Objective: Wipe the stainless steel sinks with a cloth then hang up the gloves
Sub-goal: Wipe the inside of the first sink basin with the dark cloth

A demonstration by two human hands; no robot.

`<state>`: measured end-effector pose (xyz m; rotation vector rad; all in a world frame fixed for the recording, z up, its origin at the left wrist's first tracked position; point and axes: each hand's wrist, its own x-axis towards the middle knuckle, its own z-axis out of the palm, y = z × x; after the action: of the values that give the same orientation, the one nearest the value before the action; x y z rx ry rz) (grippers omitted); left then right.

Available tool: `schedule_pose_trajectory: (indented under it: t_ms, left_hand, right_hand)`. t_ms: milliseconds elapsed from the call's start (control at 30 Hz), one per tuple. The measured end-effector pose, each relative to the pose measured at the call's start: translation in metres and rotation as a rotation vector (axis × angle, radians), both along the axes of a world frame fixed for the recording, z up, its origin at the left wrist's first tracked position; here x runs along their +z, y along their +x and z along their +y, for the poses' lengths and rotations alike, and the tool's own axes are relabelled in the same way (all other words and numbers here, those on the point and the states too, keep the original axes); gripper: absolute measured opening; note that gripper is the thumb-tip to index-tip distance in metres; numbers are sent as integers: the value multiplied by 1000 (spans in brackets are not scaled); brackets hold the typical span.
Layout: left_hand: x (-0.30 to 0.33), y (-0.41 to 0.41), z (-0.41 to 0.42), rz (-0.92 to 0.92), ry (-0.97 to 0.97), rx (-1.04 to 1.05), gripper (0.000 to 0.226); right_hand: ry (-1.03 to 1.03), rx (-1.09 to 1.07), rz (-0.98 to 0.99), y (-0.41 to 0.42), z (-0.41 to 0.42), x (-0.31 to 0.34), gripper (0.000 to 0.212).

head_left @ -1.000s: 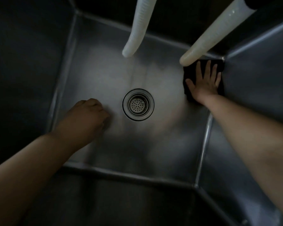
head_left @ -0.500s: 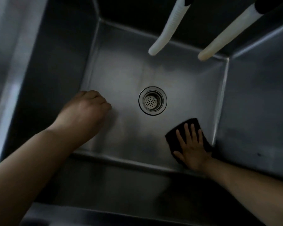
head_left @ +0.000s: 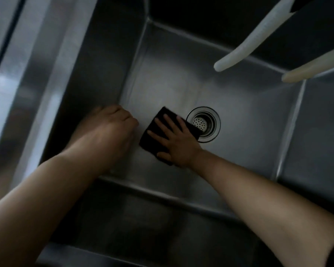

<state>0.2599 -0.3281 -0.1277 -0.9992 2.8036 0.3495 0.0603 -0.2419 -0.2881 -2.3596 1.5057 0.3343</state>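
Note:
I look straight down into a deep stainless steel sink (head_left: 249, 135). A black cloth (head_left: 154, 137) lies flat on the sink floor just left of the round drain (head_left: 203, 124). My right hand (head_left: 175, 140) presses on the cloth with fingers spread, its edge touching the drain rim. My left hand (head_left: 112, 130) is a closed fist resting on the floor near the left wall, close beside the cloth. No gloves are in view.
Two white ribbed hoses (head_left: 253, 38) (head_left: 314, 69) hang down over the far right of the basin. The sink's wide steel rim (head_left: 27, 78) runs along the left. The near wall (head_left: 143, 218) is in shadow.
My right hand has swept the cloth from the far right corner to the near right, then left across the floor to the drain. My left fist has stayed put.

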Motion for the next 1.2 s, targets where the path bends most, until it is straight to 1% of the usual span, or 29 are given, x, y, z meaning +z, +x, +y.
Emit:
schedule_pose_trajectory:
  t_ms: [133,200,300,433,467,600,667,700,767,867,967,1033,1100,1200]
  left_hand:
    - [-3,-4,-7,-73,22,59,12]
    - [-7,-8,-10,-97,25,53,11]
    - [-12,-17,-13,-125,50,42,17]
    - [-19,-30,-14,-120,40,5,20]
    - [-19,-33,-13,-124,46,-7,22]
    - [-19,-38,-14,-113,53,-29,18]
    - [-18,-37,-14,-114,70,-29,18]
    - [-18,-35,-14,-116,85,-26,22]
    - [-17,-32,-13,-120,105,-20,38]
    - [-17,-27,-12,-144,126,3,44]
    - [-18,-22,-11,-169,109,25,41]
    - [-20,-20,-10,-184,88,41,36]
    - [-22,-19,-10,-191,80,68,26]
    - [-25,-16,-11,-191,68,91,28]
  right_hand:
    - [-66,-143,25,-28,-57,-5,72]
    - [-83,-226,49,-48,-76,-6,71]
    - [-70,-350,83,-82,-83,-7,73]
    - [-58,-456,106,-124,-57,-5,72]
    - [-50,-476,105,-133,-45,-3,72]
    - [-11,-535,84,-144,14,6,72]
    - [-15,-505,94,-137,45,10,71]
    - [-22,-470,103,-130,59,11,71]
    - [-29,-370,108,-111,82,11,70]
    - [-48,-166,32,-78,93,9,69]
    - [-61,40,-47,-47,66,6,70]
    - [-67,111,-69,-29,36,2,72]
    - [-72,111,-83,-12,0,-2,72]
    - [-89,49,-74,1,-61,-8,69]
